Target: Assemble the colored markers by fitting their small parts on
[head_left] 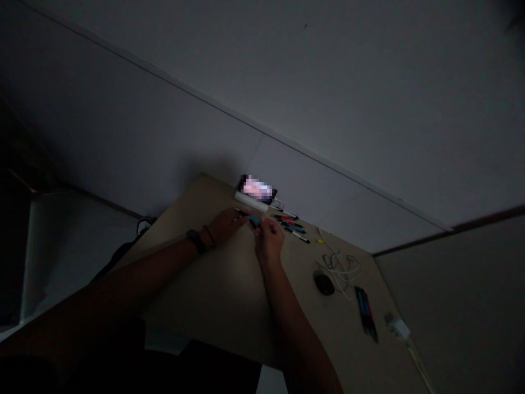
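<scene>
In dim light, a blue and dark pen (255,220) is held just above the table, in front of a lit phone. My left hand (225,225), with a dark band on its wrist, is closed with its fingertips at the dark end of the pen. On the other side, my right hand (270,239) pinches the blue end between thumb and fingers. Fine details between the fingertips are too dark to make out. Close to the right hand lie several loose pens (291,223), with red, teal, white and black parts.
The phone (257,189), its screen blurred, leans on a white block (251,201) by the wall. Toward the right of the table (205,306) are a coiled white cable (340,268), a black mouse (324,284), a bundle of pens (366,313) and a white plug (400,327).
</scene>
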A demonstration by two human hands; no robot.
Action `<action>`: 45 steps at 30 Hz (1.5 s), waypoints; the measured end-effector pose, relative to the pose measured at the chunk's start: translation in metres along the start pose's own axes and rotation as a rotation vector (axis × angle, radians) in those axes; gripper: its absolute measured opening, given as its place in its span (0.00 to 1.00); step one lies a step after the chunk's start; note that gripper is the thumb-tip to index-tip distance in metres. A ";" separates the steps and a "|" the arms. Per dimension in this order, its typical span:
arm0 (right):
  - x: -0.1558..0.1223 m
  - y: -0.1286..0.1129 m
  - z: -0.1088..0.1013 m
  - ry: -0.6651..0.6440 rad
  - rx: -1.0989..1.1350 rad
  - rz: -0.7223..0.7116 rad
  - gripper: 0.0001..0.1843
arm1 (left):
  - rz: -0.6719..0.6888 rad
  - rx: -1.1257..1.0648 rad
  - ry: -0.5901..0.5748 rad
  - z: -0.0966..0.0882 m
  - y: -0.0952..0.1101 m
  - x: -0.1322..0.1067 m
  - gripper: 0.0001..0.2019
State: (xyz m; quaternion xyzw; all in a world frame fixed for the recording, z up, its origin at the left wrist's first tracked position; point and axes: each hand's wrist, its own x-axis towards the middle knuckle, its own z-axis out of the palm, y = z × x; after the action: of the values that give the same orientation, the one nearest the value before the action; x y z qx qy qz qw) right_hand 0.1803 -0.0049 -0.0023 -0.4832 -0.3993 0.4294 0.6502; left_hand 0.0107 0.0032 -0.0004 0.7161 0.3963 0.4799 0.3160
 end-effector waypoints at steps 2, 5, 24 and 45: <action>-0.011 0.001 0.007 -0.127 -0.105 0.007 0.21 | 0.020 -0.060 0.012 0.002 0.002 -0.002 0.20; -0.017 -0.001 0.009 -0.265 -0.220 -0.025 0.22 | -0.010 -0.126 0.042 0.005 0.007 -0.005 0.21; -0.017 -0.006 0.007 -0.477 -0.421 -0.099 0.38 | 0.010 0.233 -0.031 0.006 0.005 -0.004 0.12; -0.012 -0.001 0.006 -0.373 -0.348 -0.015 0.35 | 0.032 0.414 -0.082 0.005 -0.007 -0.004 0.11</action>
State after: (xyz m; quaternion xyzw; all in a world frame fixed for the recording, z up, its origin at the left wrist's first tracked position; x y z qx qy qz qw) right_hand 0.1714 -0.0150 -0.0019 -0.4970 -0.5838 0.4310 0.4757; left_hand 0.0129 0.0027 -0.0098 0.7910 0.4615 0.3637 0.1704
